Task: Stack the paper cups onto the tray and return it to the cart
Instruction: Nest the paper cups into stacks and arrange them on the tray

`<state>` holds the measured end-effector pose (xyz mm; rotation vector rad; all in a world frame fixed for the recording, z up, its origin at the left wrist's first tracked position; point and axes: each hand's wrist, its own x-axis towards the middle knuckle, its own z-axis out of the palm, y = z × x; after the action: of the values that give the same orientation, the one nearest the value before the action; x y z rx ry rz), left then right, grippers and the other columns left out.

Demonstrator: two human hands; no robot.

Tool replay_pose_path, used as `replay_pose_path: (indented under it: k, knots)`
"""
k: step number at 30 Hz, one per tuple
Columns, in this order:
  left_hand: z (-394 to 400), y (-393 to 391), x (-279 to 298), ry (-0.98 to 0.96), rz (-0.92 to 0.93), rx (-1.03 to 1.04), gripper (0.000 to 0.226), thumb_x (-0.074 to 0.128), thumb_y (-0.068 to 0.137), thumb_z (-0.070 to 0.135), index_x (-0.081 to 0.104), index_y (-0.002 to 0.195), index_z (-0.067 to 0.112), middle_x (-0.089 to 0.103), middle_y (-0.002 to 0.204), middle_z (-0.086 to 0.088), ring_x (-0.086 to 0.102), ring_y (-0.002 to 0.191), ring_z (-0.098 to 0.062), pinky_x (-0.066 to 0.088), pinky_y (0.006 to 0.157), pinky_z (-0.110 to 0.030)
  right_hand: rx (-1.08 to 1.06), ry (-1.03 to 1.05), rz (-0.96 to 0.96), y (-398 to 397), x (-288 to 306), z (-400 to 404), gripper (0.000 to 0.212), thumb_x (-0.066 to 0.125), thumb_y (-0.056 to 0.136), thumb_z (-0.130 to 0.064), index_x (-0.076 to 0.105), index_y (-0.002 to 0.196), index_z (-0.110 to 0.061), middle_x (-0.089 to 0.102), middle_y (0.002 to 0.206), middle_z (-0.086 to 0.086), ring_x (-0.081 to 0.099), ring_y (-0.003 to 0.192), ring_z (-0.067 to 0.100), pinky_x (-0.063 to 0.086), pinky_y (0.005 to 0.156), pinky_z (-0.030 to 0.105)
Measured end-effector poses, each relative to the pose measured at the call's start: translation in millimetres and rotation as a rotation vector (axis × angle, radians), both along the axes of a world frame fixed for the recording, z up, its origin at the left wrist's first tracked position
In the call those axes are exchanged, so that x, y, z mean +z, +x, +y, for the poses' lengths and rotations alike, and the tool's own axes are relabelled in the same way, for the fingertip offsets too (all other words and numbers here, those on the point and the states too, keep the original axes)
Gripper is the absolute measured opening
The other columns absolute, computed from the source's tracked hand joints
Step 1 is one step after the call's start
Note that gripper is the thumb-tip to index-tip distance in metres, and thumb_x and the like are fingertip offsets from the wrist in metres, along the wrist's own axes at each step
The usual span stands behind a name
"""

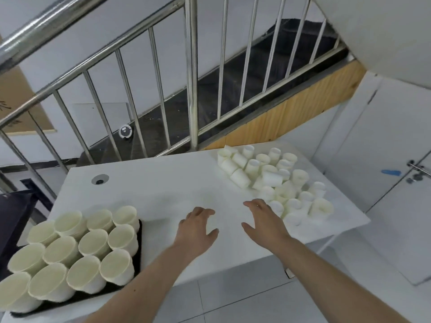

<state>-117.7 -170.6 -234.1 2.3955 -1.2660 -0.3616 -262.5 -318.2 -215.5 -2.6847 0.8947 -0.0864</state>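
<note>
White worktop (163, 194) is seen below a stair railing (191, 73). Left of the tray (139, 259) nothing is reached; right of it, both hands (198, 227) (263, 220) are spread empty, near loose paper cups (270, 178), which should be nested straight.

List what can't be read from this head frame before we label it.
- Tray: only its right edge shows; upright cups cover the rest, and the frame's bottom-left edge cuts it off.
- Loose cup pile: overexposed white on the white table; exact count and which cups are nested are unclear.
- Cart: dark thing at the left edge, cropped; cannot confirm it.
- Left hand, right hand: whether they touch the table is unclear.
</note>
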Motion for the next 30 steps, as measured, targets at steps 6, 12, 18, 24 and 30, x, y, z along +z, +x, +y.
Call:
replay_pose_path:
  k: [6, 12, 18, 24, 30]
  knots:
    - [-66, -18, -1, -0.007, 0.009, -0.097, 0.051, 0.053, 0.092, 0.039, 0.039, 0.140, 0.030, 0.039, 0.137, 0.010, 0.045, 0.124, -0.011, 0.034, 0.104, -0.028, -0.102, 0.003, 0.026, -30, -3, -62, 0.059, 0.053, 0.095, -0.037, 0.029, 0.148, -0.023, 0.027, 0.149, -0.004, 0.039, 0.130, 0.015, 0.048, 0.093, 0.031]
    - [-137, -7, -14, -0.006, 0.040, -0.144, 0.052, 0.053, 0.091, 0.041, 0.038, 0.140, 0.030, 0.039, 0.137, 0.011, 0.046, 0.122, -0.010, 0.036, 0.102, -0.027, -0.138, 0.022, 0.073, -25, -16, -125, 0.063, 0.056, 0.093, -0.035, 0.028, 0.148, -0.024, 0.027, 0.148, -0.004, 0.039, 0.130, 0.015, 0.049, 0.092, 0.030]
    - [-202, 21, -27, -0.029, 0.112, -0.132, 0.052, 0.055, 0.089, 0.041, 0.041, 0.138, 0.029, 0.043, 0.134, 0.009, 0.048, 0.119, -0.013, 0.040, 0.101, -0.030, -0.121, 0.004, 0.155, 7, -24, -191, 0.065, 0.059, 0.092, -0.035, 0.027, 0.148, -0.026, 0.028, 0.149, -0.005, 0.036, 0.131, 0.015, 0.050, 0.088, 0.031]
    - [-245, 53, -36, -0.055, 0.150, -0.110, 0.051, 0.056, 0.089, 0.039, 0.042, 0.137, 0.028, 0.043, 0.135, 0.009, 0.047, 0.121, -0.013, 0.041, 0.098, -0.027, -0.100, 0.008, 0.202, 44, -36, -245, 0.076, 0.062, 0.090, -0.039, 0.020, 0.151, -0.024, 0.030, 0.150, -0.004, 0.032, 0.135, 0.018, 0.046, 0.095, 0.031]
    - [-264, 67, -49, -0.056, 0.235, -0.064, 0.051, 0.059, 0.089, 0.037, 0.044, 0.137, 0.026, 0.045, 0.135, 0.007, 0.046, 0.124, -0.014, 0.042, 0.101, -0.032, -0.039, 0.047, 0.271, 63, -56, -278, 0.083, 0.066, 0.086, -0.041, 0.019, 0.151, -0.022, 0.030, 0.150, -0.003, 0.030, 0.137, 0.022, 0.039, 0.105, 0.034]
